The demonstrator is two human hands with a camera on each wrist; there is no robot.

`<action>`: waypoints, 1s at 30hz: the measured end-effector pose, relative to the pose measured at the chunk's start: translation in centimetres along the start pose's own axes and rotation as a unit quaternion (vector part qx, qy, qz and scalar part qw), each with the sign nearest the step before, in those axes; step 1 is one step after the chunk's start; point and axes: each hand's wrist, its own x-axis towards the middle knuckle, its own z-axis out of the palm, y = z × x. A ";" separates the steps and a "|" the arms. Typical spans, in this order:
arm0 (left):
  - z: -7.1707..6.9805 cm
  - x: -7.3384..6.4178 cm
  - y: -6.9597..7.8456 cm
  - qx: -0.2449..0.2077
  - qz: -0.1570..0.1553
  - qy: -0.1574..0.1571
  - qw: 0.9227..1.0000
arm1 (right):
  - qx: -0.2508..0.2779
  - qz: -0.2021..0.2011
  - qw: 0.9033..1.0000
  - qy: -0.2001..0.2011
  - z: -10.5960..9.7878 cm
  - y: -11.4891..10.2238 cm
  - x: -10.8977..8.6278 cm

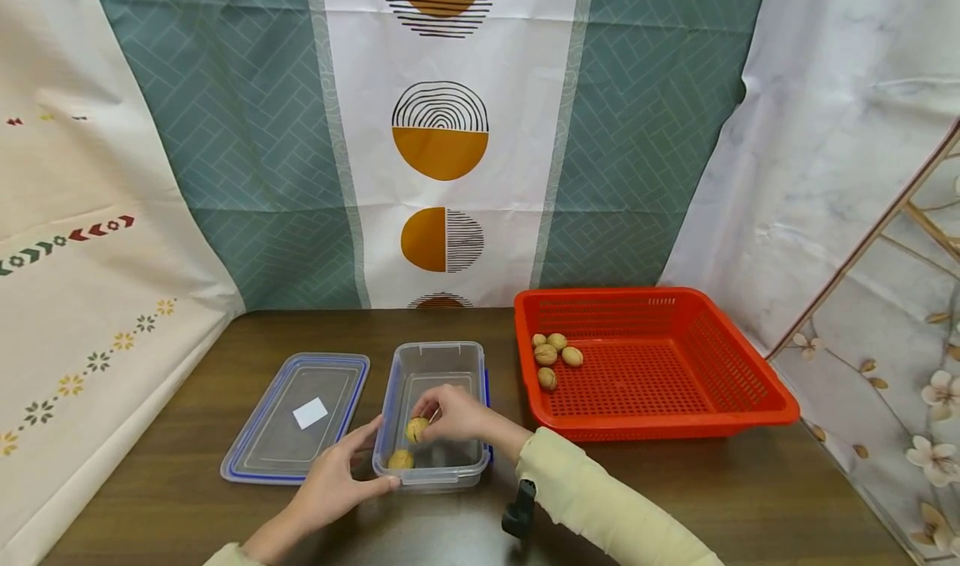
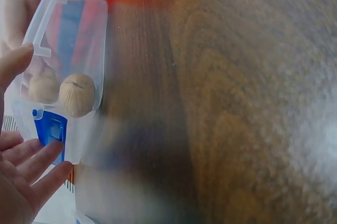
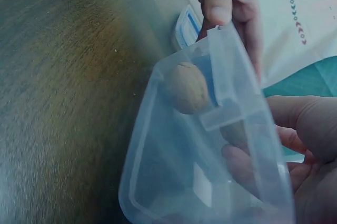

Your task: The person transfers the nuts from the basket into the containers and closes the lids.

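A clear plastic food container with blue side clips stands lidless on the table. Inside it, the right hand pinches a walnut between thumb and fingers, below the rim. Another walnut lies in the near left corner; the left wrist view shows this walnut through the wall. At that same corner is the left hand, thumb against the near rim. Its extended, spread fingers lie along the left side by the blue clip.
Left of the container lies its flat lid with a blue seal and a white square label. On the right, a red plastic basket holds several walnuts near its left wall. Patterned cloths hang around the brown wooden table.
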 end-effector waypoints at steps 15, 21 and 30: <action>0.4 -0.4 0.0 -0.004 -0.008 0.001 1.000 | -0.010 0.046 0.999 0.027 2.9 0.1 1.2; 0.3 -0.3 0.0 -0.001 -0.012 0.001 1.000 | 0.008 0.048 0.998 0.032 3.0 0.4 1.3; 0.2 -0.2 0.0 0.004 -0.014 0.008 1.000 | -0.003 0.055 0.998 0.038 2.8 0.4 1.6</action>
